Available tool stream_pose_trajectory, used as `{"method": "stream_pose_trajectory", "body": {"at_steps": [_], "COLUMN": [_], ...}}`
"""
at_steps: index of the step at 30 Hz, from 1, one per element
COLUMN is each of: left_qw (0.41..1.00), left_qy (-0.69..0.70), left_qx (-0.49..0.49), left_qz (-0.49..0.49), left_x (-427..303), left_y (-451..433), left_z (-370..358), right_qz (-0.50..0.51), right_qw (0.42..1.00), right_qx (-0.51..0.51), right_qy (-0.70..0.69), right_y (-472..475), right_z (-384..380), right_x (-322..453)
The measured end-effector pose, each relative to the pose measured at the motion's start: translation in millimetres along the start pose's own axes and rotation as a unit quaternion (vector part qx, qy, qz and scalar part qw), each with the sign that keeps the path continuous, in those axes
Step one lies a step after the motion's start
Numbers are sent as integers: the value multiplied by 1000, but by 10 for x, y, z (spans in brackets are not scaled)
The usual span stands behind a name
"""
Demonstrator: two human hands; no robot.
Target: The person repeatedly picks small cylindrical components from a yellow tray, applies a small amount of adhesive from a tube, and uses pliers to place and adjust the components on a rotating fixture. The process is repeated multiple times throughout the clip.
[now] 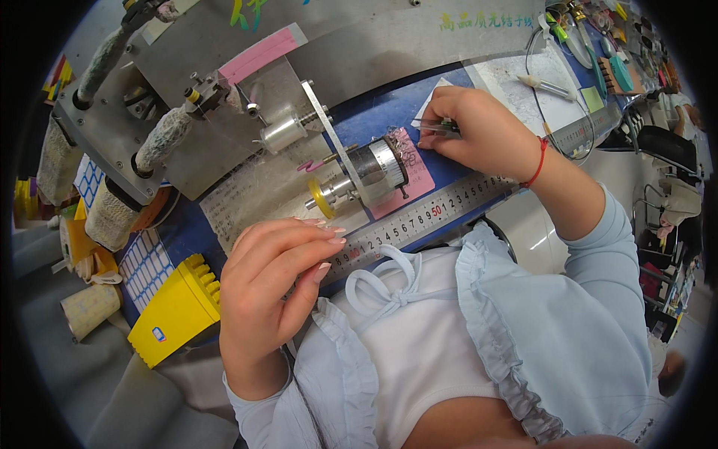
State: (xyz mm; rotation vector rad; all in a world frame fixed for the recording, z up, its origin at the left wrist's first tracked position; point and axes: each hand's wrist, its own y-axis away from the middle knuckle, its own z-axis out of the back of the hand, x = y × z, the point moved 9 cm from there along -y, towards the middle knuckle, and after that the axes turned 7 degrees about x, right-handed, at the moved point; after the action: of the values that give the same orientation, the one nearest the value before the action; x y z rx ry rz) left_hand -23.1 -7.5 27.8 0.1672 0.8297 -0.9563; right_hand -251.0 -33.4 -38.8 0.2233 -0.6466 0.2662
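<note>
My right hand (pixel 477 129) grips a small metal hand tool, apparently tweezers (pixel 439 126), with its tip pointing left. Most of the tool is hidden by the fingers. Just left of it, a winding fixture (pixel 377 163) with a black-and-silver graduated drum lies over a pink card (pixel 418 177). Fine tangled wire (pixel 401 150) gathers at the drum's right end. Over the steel ruler (pixel 406 224), my left hand (pixel 269 275) hovers with its fingers side by side and its thumb apart. No object shows in it. Near its fingertips is a yellow ring (pixel 321 198) on the fixture's shaft.
A metal spool (pixel 283 133) is mounted behind the drum. Wrapped machine arms (pixel 162 140) rise at the left. A yellow plastic box (pixel 179 311) sits beside my left hand. A white-tipped pen-like tool (pixel 547 87) with a cable lies on paper at the right.
</note>
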Motion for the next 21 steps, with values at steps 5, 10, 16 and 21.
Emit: {"method": "stream_pose_trajectory", "body": {"at_steps": [5, 10, 16, 21], "left_qw": [1000, 989, 971, 960], "left_qy": [-17, -102, -158, -197], "left_qx": [-19, -88, -178, -193], "left_qz": [-16, -51, -36, -46], "left_x": [-43, -194, -281, -393], "left_y": [-20, -198, -415, -412], "left_z": [38, 158, 363, 442], "right_qz": [6, 3, 191, 247], "right_qw": [998, 970, 959, 955], "right_qx": [-52, -56, -101, -111], "right_qy": [-28, -238, -183, -124], "right_y": [36, -23, 3, 28], "right_z": [201, 332, 425, 405], "right_x": [84, 210, 987, 1301]}}
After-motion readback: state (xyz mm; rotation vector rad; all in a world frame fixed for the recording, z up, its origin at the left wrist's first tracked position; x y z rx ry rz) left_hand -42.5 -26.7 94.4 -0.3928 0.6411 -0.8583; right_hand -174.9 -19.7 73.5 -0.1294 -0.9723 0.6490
